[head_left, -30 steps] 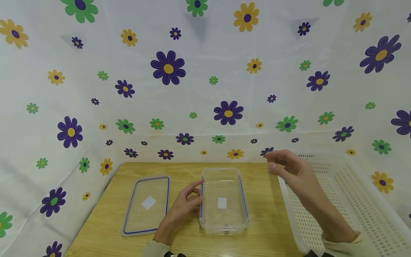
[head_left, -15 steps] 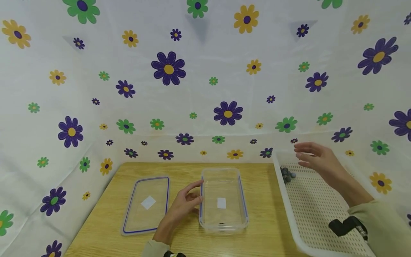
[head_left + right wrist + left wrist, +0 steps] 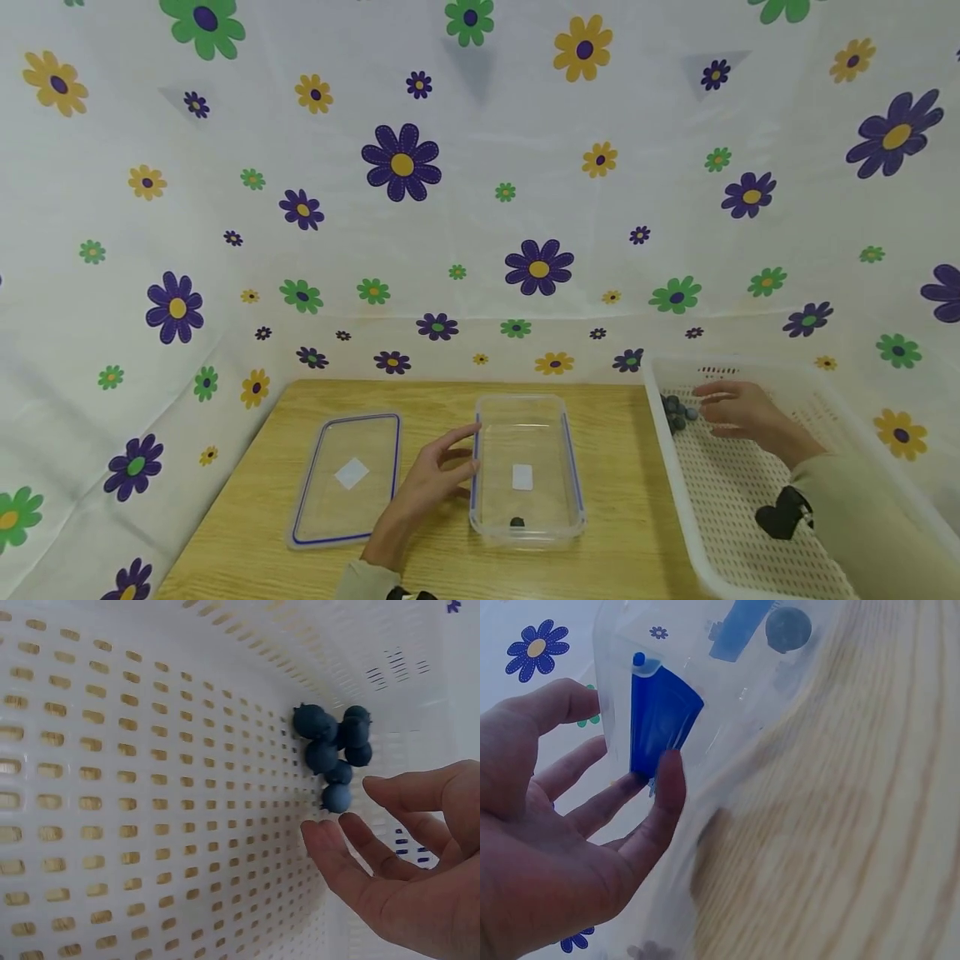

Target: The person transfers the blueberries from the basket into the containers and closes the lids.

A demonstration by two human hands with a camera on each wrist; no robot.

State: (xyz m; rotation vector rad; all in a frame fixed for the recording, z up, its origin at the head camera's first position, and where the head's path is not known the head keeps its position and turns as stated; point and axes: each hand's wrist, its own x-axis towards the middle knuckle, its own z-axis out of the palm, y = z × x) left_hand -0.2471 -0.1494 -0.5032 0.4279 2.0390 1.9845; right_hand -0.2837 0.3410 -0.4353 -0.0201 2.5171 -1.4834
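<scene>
A lidless clear container [image 3: 495, 500] with blue side clips stands mid-table, one dark blueberry [image 3: 517, 522] inside at its near end. My left hand [image 3: 435, 475] rests its fingertips on the container's left side; in the left wrist view they lie by a blue clip [image 3: 664, 712], fingers loosely bent. Over on the right, my right hand [image 3: 742, 412] is down inside a white perforated basket [image 3: 678, 492]. Its fingers are parted with nothing between them. Right beside the fingertips, several blueberries [image 3: 321, 756] are clustered in the basket's far left corner.
A clear lid [image 3: 343, 508] with a blue seal lies flat on the wooden table [image 3: 622, 467], left of the container. Flower-printed white sheeting [image 3: 465, 225] rises behind the table and along both sides. The basket's raised rim surrounds the right hand.
My right hand has moved from the basket's left rim rightward, then down into it beside the blueberries. The blueberry in the container has shifted slightly; the left hand stays put.
</scene>
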